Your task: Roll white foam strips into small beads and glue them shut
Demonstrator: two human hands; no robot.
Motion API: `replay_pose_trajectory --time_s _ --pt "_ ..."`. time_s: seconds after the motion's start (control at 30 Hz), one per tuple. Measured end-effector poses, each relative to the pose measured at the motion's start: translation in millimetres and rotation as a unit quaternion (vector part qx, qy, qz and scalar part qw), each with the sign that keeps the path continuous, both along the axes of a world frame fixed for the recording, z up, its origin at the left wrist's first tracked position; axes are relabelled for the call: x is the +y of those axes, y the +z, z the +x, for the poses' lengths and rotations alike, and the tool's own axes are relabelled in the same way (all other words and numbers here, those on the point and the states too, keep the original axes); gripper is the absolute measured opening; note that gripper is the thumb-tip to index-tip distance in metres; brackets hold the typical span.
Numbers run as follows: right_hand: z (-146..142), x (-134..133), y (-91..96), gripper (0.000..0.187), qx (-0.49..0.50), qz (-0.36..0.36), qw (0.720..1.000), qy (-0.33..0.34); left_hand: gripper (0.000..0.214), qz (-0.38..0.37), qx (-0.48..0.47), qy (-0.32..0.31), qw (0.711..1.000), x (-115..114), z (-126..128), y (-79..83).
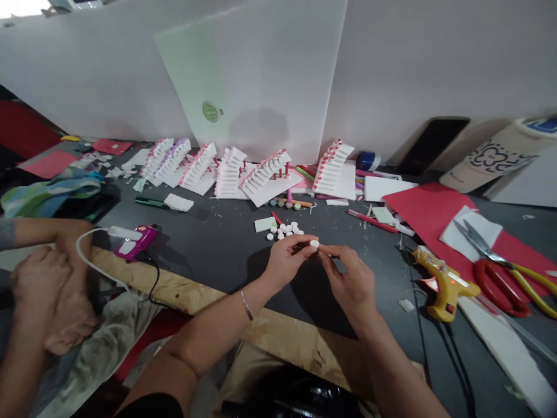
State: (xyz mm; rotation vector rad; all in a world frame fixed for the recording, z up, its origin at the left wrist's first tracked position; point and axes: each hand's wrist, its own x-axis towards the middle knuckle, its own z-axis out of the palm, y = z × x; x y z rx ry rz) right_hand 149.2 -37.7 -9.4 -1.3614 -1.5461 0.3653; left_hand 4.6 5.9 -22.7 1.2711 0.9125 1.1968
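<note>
A small white disc (314,244) sits between the thumb and forefinger of my left hand (282,258). From the right, my right hand (351,281) brings its thumb and forefinger together at the disc's edge; whether they pinch it or something tiny is hidden. Just beyond my left hand lies a pile of white discs (285,232), with a pale green card (265,224) and a short red stick (277,219) beside it. Further back stand several little white stepped models, among them one with red dots (333,168) and one on a wide base (272,174).
To the right are a yellow glue gun (448,284), scissors (491,249) on red paper (418,203), a phone (430,145) and a white tumbler (491,154). A purple power adapter (139,241) with cables lies left, near another person's crossed hands (56,302). A wall (278,69) closes the back.
</note>
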Motion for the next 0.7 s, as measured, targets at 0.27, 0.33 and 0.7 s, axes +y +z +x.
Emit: replay_pose_trajectory --time_s 0.27,0.33,0.7 --pt "2 -1 -1.0 0.024 0.168 -0.142 0.975 -0.004 0.031 0.055 0.009 0.005 0.998 -6 4 -1.4" --pt "3 2 -2.6 0.026 0.184 -0.153 0.971 -0.016 0.032 0.044 0.012 -0.017 0.999 -6 5 -2.0" --pt "7 4 -0.7 0.036 0.093 -0.146 0.985 -0.024 0.024 0.128 0.169 -0.059 0.976 -1 -8 4.9"
